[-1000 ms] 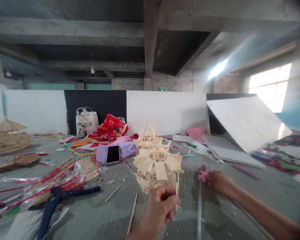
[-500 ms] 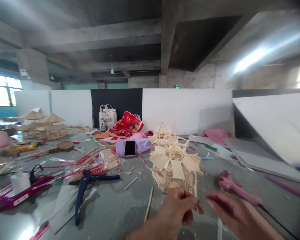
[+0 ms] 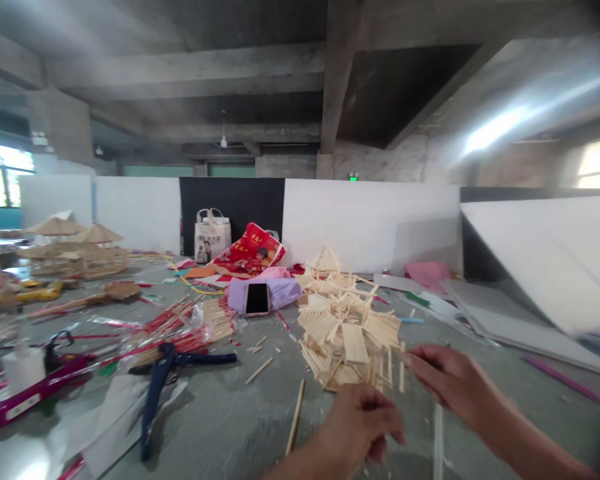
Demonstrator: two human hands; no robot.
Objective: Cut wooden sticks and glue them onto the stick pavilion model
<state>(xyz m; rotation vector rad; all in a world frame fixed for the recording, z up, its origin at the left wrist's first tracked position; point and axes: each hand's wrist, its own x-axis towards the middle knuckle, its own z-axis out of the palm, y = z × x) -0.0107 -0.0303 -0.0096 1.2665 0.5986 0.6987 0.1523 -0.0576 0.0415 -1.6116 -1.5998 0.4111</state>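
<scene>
A heap of pale wooden craft sticks built into a pagoda-like model [image 3: 347, 333] stands on the concrete floor ahead of me. My left hand [image 3: 363, 423] is low in front of its base, fingers curled, with nothing clearly held. My right hand [image 3: 450, 377] reaches in from the right, fingertips beside a thin upright stick [image 3: 403, 367] at the model's right edge. I cannot tell whether those fingers grip it. A loose stick [image 3: 295, 417] lies on the floor left of my left hand.
A phone [image 3: 257, 299] rests on a lilac cloth behind the model. Blue-handled cutters [image 3: 155, 400] lie left, beside bundled sticks in red-trimmed plastic [image 3: 180, 337]. Finished stick pavilions [image 3: 75, 257] stand far left. A magenta glue gun [image 3: 30, 393] lies lower left, white boards [image 3: 540, 267] right.
My right hand has moved up and left toward the model's edge, now covering the spot where a pink glue gun lay. My left hand has dropped slightly and its fingers have curled.
</scene>
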